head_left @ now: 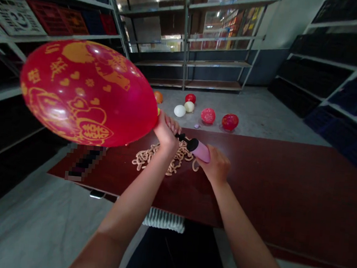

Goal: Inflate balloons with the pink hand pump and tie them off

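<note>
A large red balloon [128, 100] with yellow printed hearts and characters fills the left of the head view, blown up. My left hand [165, 128] is closed at its neck end, over the tip of a balloon pump; the nozzle there is hidden by my fingers. The pump [202, 151] has a pink-purple barrel and a black end with a dark rod. Around that barrel my right hand [217, 165] is wrapped. Beneath my hands a pile of curled beige pieces [176, 163], perhaps uninflated long balloons, lies on the dark red table [256, 178].
Several balloons rest on the floor past the table, among them a white one [179, 110], a pink one [208, 116] and a red one [230, 122]. Metal shelves [216, 64] stand behind, with crates [48, 16] at left. A blurred-out dark object [85, 162] lies at the table's left.
</note>
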`<control>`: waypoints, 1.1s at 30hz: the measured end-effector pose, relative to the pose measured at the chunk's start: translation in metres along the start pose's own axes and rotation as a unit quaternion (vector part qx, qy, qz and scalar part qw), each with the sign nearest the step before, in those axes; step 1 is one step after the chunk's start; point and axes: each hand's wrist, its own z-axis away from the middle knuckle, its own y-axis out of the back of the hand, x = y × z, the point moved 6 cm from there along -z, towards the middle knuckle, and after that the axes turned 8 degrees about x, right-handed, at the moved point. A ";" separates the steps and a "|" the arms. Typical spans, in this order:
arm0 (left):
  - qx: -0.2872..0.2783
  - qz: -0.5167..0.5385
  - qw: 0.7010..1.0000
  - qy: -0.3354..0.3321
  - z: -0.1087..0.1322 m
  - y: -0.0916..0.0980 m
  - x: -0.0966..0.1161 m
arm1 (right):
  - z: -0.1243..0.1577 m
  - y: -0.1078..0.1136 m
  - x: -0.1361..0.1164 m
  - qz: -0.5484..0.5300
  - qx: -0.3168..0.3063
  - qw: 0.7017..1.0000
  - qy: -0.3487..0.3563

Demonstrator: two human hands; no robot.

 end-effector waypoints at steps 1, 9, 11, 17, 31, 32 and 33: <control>-0.006 -0.005 1.000 0.010 0.001 -0.001 -0.014 | 0.000 0.000 0.002 0.003 -0.002 1.000 -0.011; 0.000 0.008 0.999 0.045 0.000 -0.003 -0.068 | -0.005 -0.001 0.015 0.059 -0.021 0.993 -0.096; 0.018 0.009 0.998 0.053 -0.002 0.001 -0.069 | -0.007 0.000 0.013 0.069 -0.024 0.994 -0.087; 0.130 0.011 0.990 0.061 -0.016 0.031 -0.054 | -0.005 -0.001 -0.004 0.073 -0.042 0.996 0.025; 0.223 0.052 0.973 0.032 -0.042 0.088 0.057 | 0.002 0.005 -0.019 0.069 -0.034 0.981 0.176; 0.224 0.055 0.973 0.030 -0.043 0.092 0.064 | 0.000 0.007 -0.019 0.071 -0.045 0.980 0.180; 0.223 0.058 0.973 0.030 -0.044 0.094 0.069 | -0.002 0.009 -0.020 0.070 -0.059 0.979 0.182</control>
